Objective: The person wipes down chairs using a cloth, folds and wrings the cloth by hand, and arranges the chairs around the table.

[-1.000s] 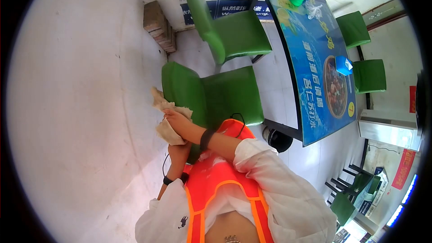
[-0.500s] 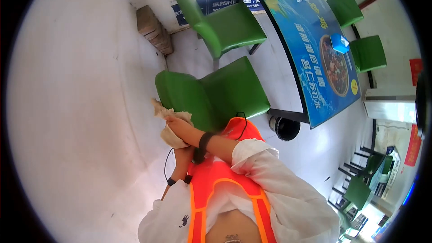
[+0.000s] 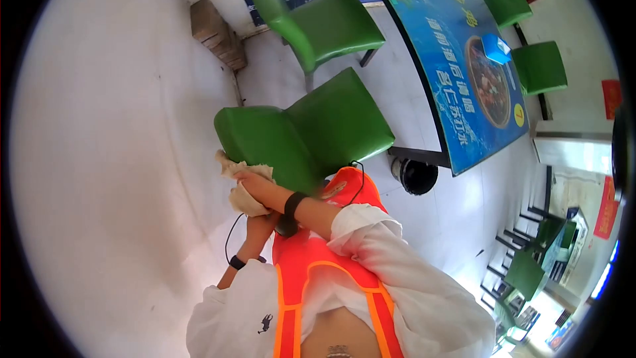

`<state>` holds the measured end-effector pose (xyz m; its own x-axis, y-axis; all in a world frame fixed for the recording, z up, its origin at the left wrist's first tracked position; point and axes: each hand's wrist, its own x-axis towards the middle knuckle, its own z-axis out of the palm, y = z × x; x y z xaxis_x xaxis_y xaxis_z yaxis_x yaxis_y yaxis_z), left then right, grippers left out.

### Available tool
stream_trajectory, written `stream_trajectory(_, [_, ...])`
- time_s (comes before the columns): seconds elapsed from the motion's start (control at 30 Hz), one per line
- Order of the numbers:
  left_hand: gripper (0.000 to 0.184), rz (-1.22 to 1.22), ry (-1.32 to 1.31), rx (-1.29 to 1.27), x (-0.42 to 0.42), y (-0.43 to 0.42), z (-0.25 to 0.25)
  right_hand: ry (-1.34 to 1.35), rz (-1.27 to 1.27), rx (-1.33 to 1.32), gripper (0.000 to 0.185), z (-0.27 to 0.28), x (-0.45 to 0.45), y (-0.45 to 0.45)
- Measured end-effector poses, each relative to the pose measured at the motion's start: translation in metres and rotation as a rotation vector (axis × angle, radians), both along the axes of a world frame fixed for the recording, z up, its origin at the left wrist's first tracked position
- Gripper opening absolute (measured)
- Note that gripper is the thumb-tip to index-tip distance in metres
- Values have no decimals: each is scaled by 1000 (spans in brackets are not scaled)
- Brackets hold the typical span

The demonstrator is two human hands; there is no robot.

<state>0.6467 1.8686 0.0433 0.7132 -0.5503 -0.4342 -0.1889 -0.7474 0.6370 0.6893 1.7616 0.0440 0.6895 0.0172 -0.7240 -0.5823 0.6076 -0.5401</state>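
Observation:
My right hand is closed on a crumpled beige cloth at the near left edge of the backrest of a green chair. Part of the cloth sticks out to the left of the fingers, and another part hangs below them. My left hand is just below the cloth, under my right wrist. Its fingers are hidden, so its grip cannot be made out. The chair's green seat lies to the right of the backrest.
A second green chair stands beyond, near stacked bricks. At right is a blue printed table with a blue box; a black bucket sits under its near end. A white wall runs along the left.
The view has shifted, so the table and chairs appear higher and further left. My right hand keeps its hold on the cloth, and both hands stay close together by the backrest.

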Motion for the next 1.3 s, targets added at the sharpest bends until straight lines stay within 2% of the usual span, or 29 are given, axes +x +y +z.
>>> stream_trajectory(0.03, [34, 30, 112, 197, 2, -2, 8, -8, 27, 4, 17, -4, 1, -3])
stream_trajectory(0.17, [38, 231, 20, 101, -7, -18, 10, -343, -92, 651, 13, -55, 2, -11])
stream_trajectory(0.2, [42, 161, 63, -19, -5, 4, -31, -407, -133, 818, 12, -66, 0, -17])
stream_trajectory(0.27, [44, 243, -32, -91, -6, -11, -22, -441, -160, 326, 14, -77, -3, -53])
stream_trajectory(0.3, [47, 296, -126, -163, -3, -20, -19, -543, -189, 132, 16, -61, -12, -90])
stream_trajectory(0.33, [58, 277, -11, 1, 4, -11, -30, -636, -223, -61, 20, -34, -30, -134])
stream_trajectory(0.37, [58, 279, -8, 4, 7, -11, -29, -454, -356, 284, 20, -17, -44, -175])
stream_trajectory(0.4, [64, 445, 80, 28, 13, -17, -29, -447, -437, 194, 20, -44, -56, -210])
stream_trajectory(0.43, [70, 606, 167, 51, 22, -22, -29, -396, -524, 133, 20, 9, -77, -249])
stream_trajectory(0.47, [72, 543, -131, 56, 32, -20, -40, -510, -312, -805, 19, -27, -102, -293])
stream_trajectory(0.5, [75, 469, -425, 62, 43, -17, -51, -371, -489, -576, 17, -41, -130, -332])
stream_trajectory(0.53, [75, 459, -425, 63, 60, -19, -50, -306, -743, -378, 16, -14, -157, -356])
stream_trajectory(0.57, [75, 478, -487, 36, 85, -27, -49, 269, -812, -456, 19, 10, -172, -391])
stream_trajectory(0.63, [76, 467, -556, 5, 108, -41, -44, -103, -1131, -651, 22, -61, -262, -450])
stream_trajectory(0.7, [73, 408, -509, 19, 146, -68, -25, -115, -1320, -512, 29, -26, -308, -458])
stream_trajectory(0.73, [69, 628, -425, 153, 154, -83, -15, -137, -1396, -514, 29, -36, -328, -469])
stream_trajectory(0.8, [64, 598, -570, 39, 196, -62, -68, 344, -1325, -1159, 35, -70, -387, -475])
stream_trajectory(0.83, [64, 614, -417, 45, 205, -65, -66, 565, -1180, -1344, 36, -86, -410, -474])
stream_trajectory(0.87, [63, 637, -267, 53, 211, -72, -62, 606, -1155, -1362, 34, -87, -419, -464])
stream_trajectory(0.9, [63, 609, -268, 41, 203, -85, -53, 632, -1123, -1378, 33, -89, -422, -455])
stream_trajectory(0.93, [63, 644, -377, 178, 186, -99, -39, 637, -1146, -1378, 33, -98, -429, -449])
stream_trajectory(0.97, [63, 689, -487, 309, 173, -110, -29, 660, -991, -1372, 32, -117, -436, -443])
stream_trajectory(1.0, [63, 695, -493, 288, 167, -114, -22, 672, -834, -1365, 32, -147, -444, -444])
stream_trajectory(1.03, [63, 702, -509, 285, 159, -113, -20, 510, -934, -1340, 33, -182, -447, -443])
stream_trajectory(1.07, [64, 713, -525, 293, 152, -114, -21, 568, -968, -1259, 35, -201, -437, -437])
stream_trajectory(1.2, [64, 712, -608, 272, 121, -111, -14, 624, -953, -1243, 36, -190, -375, -408])
stream_trajectory(1.3, [66, 685, -620, 236, 118, -116, -15, 844, -831, -1182, 35, -160, -349, -403])
